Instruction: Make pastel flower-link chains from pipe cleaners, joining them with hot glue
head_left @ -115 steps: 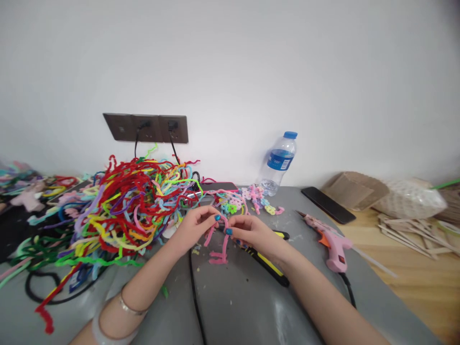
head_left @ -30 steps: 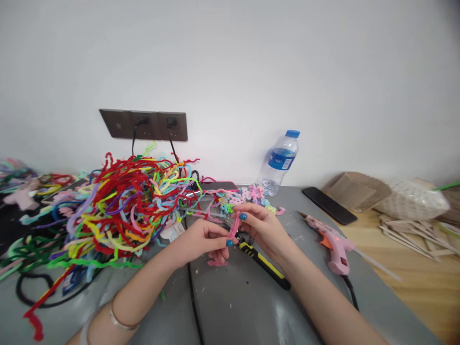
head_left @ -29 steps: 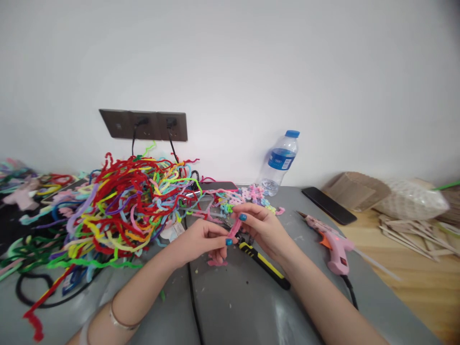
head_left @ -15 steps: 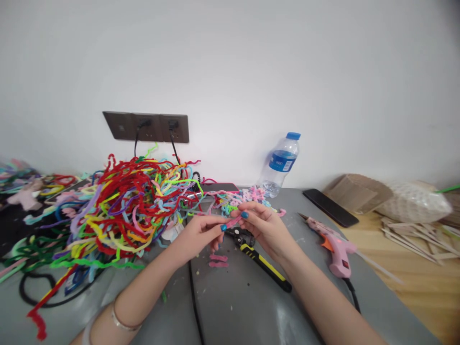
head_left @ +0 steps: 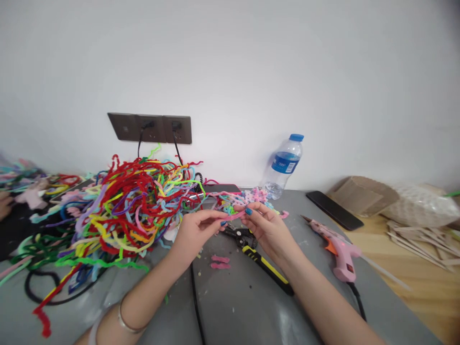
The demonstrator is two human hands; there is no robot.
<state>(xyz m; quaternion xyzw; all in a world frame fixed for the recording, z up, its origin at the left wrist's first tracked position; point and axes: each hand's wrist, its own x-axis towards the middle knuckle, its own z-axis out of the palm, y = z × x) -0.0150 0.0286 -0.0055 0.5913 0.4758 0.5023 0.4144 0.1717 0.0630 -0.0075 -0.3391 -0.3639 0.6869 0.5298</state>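
Between my two hands a short pink pipe cleaner (head_left: 235, 216) is held out, roughly level, above the grey table. My left hand (head_left: 201, 230) pinches its left end between thumb and fingers. At the other end, my right hand (head_left: 264, 225) grips it with thumb and forefinger. Just below lie black-and-yellow pliers (head_left: 268, 268), their head partly under my right hand. Two short twisted pink pipe cleaner pieces (head_left: 220, 262) rest on the table nearer to me. Behind my hands sits a pile of small pastel pipe cleaner pieces (head_left: 255, 195).
A big tangle of coloured pipe cleaners (head_left: 136, 206) covers the left side. To the right are a pink glue gun (head_left: 345, 258), a black phone (head_left: 334, 210) and thin wooden sticks (head_left: 419, 244). A water bottle (head_left: 283, 165) leans on the wall. Another person's hand (head_left: 5, 205) shows at far left.
My hands have turned slightly, and the pink pipe cleaner now shows more fully between them. The view has shifted a little. Another person's hand has come in at the left edge.
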